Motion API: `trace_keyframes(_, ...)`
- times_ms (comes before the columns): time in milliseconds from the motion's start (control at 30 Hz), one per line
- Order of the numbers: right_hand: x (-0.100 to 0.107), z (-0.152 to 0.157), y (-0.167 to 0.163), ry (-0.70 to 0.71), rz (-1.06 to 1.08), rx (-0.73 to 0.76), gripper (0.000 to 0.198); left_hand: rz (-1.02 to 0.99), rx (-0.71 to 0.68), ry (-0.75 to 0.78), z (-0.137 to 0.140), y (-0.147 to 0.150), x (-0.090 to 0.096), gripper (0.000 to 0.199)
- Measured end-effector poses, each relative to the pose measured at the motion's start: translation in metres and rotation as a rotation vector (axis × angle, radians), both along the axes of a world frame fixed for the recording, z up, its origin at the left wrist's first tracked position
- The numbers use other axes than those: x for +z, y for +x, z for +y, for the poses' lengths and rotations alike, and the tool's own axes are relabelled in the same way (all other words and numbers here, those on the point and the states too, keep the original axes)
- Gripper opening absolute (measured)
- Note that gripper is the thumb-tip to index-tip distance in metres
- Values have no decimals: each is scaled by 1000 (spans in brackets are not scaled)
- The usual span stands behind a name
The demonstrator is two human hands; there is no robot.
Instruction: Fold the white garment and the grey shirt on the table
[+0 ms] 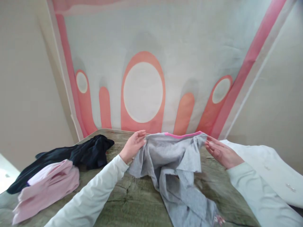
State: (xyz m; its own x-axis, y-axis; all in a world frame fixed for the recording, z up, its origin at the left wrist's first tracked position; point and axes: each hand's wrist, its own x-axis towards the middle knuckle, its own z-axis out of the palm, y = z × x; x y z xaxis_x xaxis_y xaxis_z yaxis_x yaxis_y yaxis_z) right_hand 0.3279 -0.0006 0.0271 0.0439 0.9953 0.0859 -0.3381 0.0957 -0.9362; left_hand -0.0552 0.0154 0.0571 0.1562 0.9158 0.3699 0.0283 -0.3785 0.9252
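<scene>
A light grey shirt [170, 154] with a pink-trimmed neckline hangs stretched between my two hands, over the wooden tabletop. My left hand [134, 143] grips its upper left corner at the shoulder, fingers pointing forward and pressed together. At the opposite shoulder, my right hand [221, 151] pinches the cloth near the end of the pink trim. The upper part is held raised and fairly taut. Below it, the rest drapes in loose folds down to the tabletop, where a small reddish print shows near the lower right end.
On the left of the wood-patterned tabletop [132, 195] lie a crumpled black garment [87, 151] and a pink garment [50, 186]. White cloth with small metallic details [267, 164] lies at the right. A printed pink-and-grey backdrop [142, 91] stands behind the table.
</scene>
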Motion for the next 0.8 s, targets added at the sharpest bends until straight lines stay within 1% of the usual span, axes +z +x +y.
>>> trace_keyframes(33, -6, 5, -1, 7, 17, -17, 37, 109, 79, 88, 4, 1, -7, 42)
trace_keyframes(67, -12, 8, -2, 4, 11, -9, 38, 232, 126, 165, 6, 3, -13, 41)
trace_keyframes(100, -16, 10, -4, -4, -23, 9, 39, 356, 131, 226, 5, 5, -18, 39)
trace_keyframes(133, -19, 10, -7, -11, -95, 29, 39, 467, 99, 271, 1, 9, -22, 35)
trace_keyframes(200, -21, 5, -17, 1, -316, 77, 39, 640, -17, 319, -12, 20, -29, 27)
trace_keyframes(267, -21, -3, -31, 64, -596, 148, 39, 777, -100, 314, -27, 32, -37, 20)
trace_keyframes(333, -21, -13, -48, 169, -854, 231, 39, 890, -129, 287, -40, 42, -48, 18)
trace_keyframes(433, -29, -25, -73, 336, -1113, 340, 42, 1010, -108, 275, -49, 50, -69, 28)
trace_keyframes(500, -38, -29, -83, 418, -1224, 365, 44, 1072, -78, 305, -47, 50, -80, 35)
trace_keyframes(567, -47, -28, -88, 470, -1300, 327, 42, 1123, -50, 338, -40, 46, -89, 39)
trace_keyframes(633, -53, -25, -88, 489, -1346, 260, 36, 1151, -42, 344, -31, 40, -93, 41)
trace_keyframes(733, -56, -19, -81, 482, -1386, 188, 24, 1163, -69, 332, -15, 31, -97, 43)
trace_keyframes(800, -57, -13, -74, 478, -1403, 168, 20, 1168, -89, 331, -4, 25, -99, 45)
